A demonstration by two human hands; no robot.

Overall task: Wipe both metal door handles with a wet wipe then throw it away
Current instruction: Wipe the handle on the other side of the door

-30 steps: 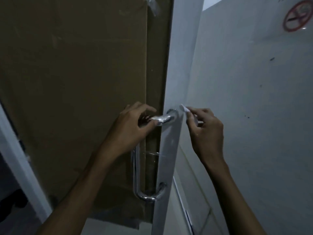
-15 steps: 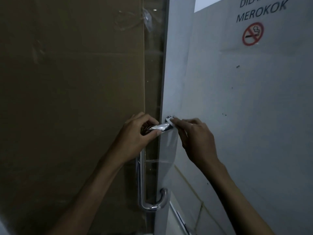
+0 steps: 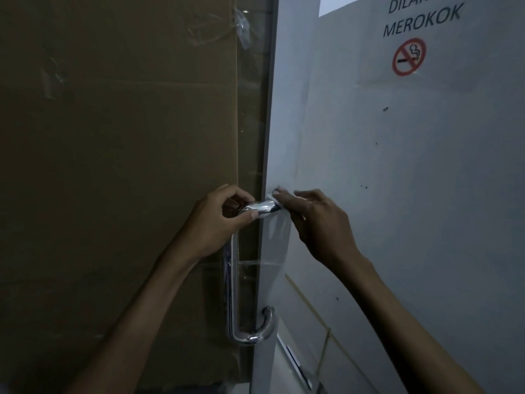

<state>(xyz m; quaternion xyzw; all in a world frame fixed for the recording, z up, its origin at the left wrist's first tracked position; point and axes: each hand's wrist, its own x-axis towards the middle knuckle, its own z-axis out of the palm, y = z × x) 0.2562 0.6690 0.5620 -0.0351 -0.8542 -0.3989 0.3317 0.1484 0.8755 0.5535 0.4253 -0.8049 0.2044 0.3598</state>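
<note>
On the pale grey door panel (image 3: pixel 397 194), a creased white paper notice (image 3: pixel 443 52) carries dark slanted lettering, a top word cut off at the frame edge as "DILAR" above "MEROKOK", and beneath it a red-ringed, slashed no-smoking cigarette symbol (image 3: pixel 409 56).

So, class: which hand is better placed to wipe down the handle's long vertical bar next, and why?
Right hand: it pinches the wet wipe at the door handle's top bend. The left hand merely grips that bend.

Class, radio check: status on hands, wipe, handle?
Left hand grips handle. Right hand pinches wipe against handle's top end. Nothing in the way.
</note>
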